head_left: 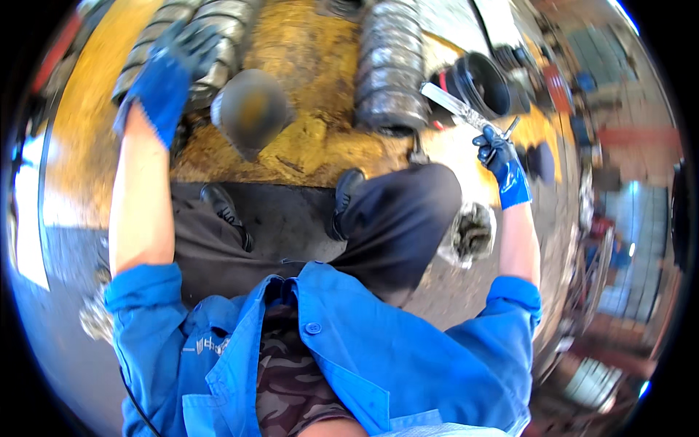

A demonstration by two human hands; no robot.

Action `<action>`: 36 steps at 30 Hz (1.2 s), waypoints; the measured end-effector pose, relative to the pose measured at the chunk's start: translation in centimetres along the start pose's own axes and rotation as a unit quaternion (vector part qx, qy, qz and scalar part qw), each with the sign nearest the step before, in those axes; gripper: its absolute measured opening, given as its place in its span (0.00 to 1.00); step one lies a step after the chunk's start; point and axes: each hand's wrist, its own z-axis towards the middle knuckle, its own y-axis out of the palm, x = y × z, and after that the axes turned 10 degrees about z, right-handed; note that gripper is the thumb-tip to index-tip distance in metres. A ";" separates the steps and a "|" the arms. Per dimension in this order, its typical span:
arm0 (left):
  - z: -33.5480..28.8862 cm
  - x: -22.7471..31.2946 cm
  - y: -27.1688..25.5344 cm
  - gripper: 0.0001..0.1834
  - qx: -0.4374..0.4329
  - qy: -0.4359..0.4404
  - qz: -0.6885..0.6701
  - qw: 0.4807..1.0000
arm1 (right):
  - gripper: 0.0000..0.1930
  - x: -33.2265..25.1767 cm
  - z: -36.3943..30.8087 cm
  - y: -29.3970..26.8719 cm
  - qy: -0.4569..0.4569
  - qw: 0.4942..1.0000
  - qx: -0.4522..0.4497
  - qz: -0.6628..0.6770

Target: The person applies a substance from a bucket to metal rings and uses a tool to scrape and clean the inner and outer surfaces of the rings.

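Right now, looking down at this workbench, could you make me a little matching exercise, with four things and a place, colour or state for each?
Things:
1. left hand
2. right hand
3. rounded object
4. jacket

Descriptions:
A. gripping a long pale tool
B. grey, with a yellowish patch
C. blue, with a round button
D. at the ridged cylinders on the left, fingers extended

Pairs: 1-D, 2-A, 3-B, 4-C
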 end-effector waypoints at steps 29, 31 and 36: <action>0.3 -3.9 1.0 0.26 0.109 -0.068 0.117 0.985 | 0.20 33.3 -31.8 -8.1 0.020 0.773 0.256 -0.580; 0.4 -3.9 0.6 0.25 0.093 -0.064 0.147 0.983 | 0.20 32.8 -32.9 -8.8 0.012 0.778 0.227 -0.586; -0.7 -5.8 2.0 0.24 0.121 -0.091 0.166 0.974 | 0.20 36.9 -31.1 -14.1 -0.077 0.871 0.473 0.110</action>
